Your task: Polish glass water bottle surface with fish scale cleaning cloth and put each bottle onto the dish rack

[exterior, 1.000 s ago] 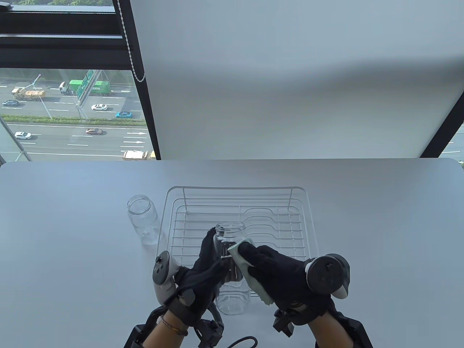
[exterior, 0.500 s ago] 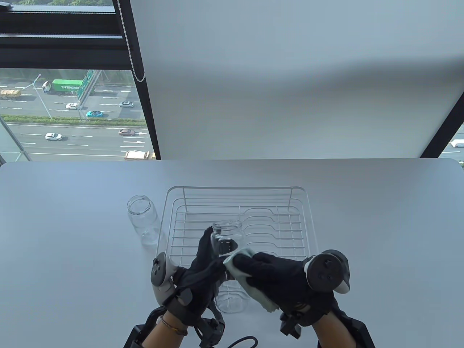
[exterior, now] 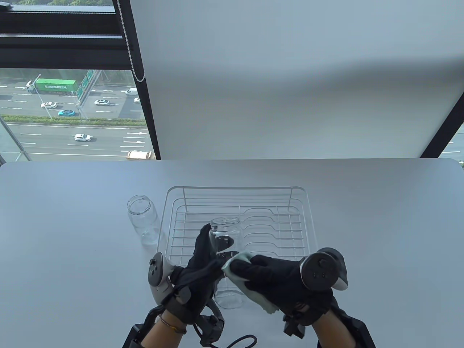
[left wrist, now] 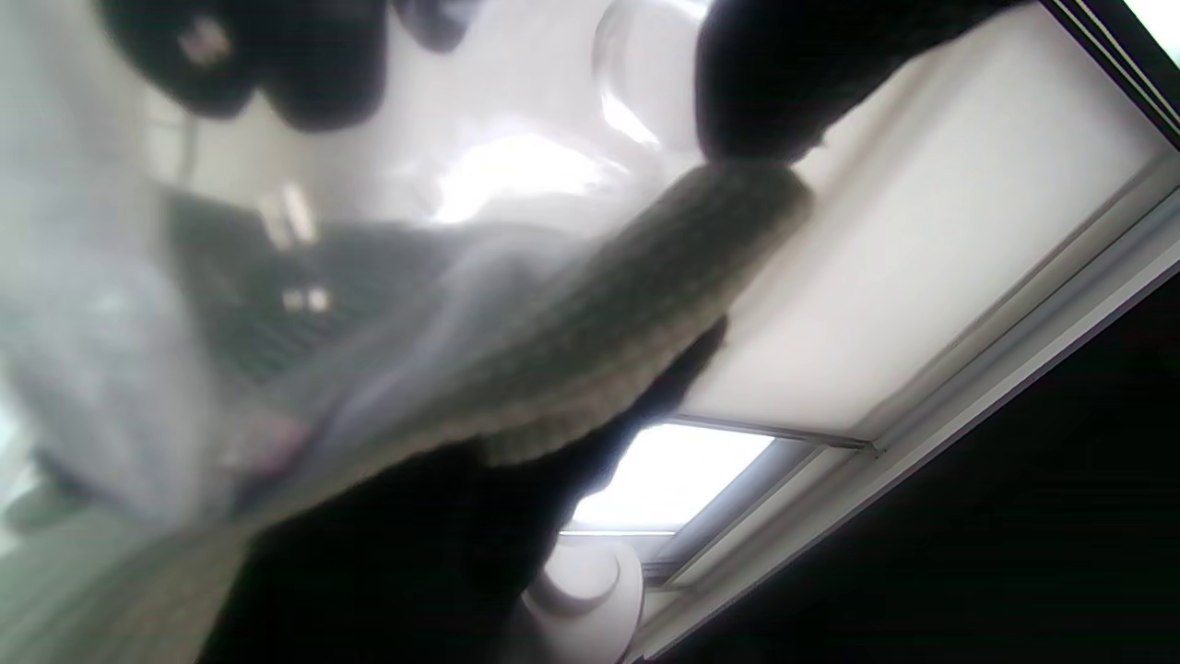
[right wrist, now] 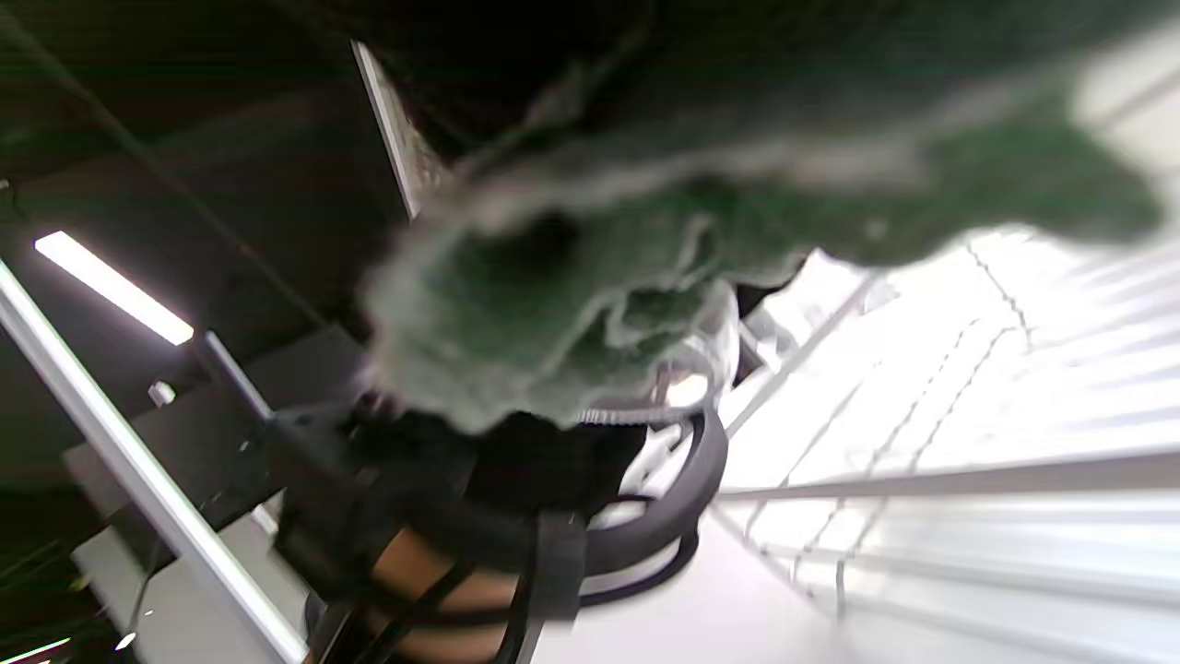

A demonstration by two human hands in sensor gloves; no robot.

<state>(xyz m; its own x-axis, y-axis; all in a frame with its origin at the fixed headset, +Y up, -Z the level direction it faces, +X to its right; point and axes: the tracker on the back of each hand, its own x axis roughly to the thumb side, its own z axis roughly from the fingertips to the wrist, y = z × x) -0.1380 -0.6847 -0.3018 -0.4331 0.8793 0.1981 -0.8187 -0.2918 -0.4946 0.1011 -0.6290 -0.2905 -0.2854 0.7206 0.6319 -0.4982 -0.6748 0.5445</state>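
Table view: a clear, lidless glass water bottle (exterior: 225, 250) is held above the table's near edge, in front of the white wire dish rack (exterior: 237, 221). Its long axis is tilted, with the open mouth pointing up and away and the base towards the person. The glass is seen to be transparent and empty. The left hand (exterior: 197, 268) is curled round the bottle's left side. A pale green fish scale cleaning cloth (exterior: 250, 282) is gripped by the right hand (exterior: 282, 279) and pressed against the bottle's right side. A second clear glass bottle (exterior: 142, 223) stands upright left of the rack.
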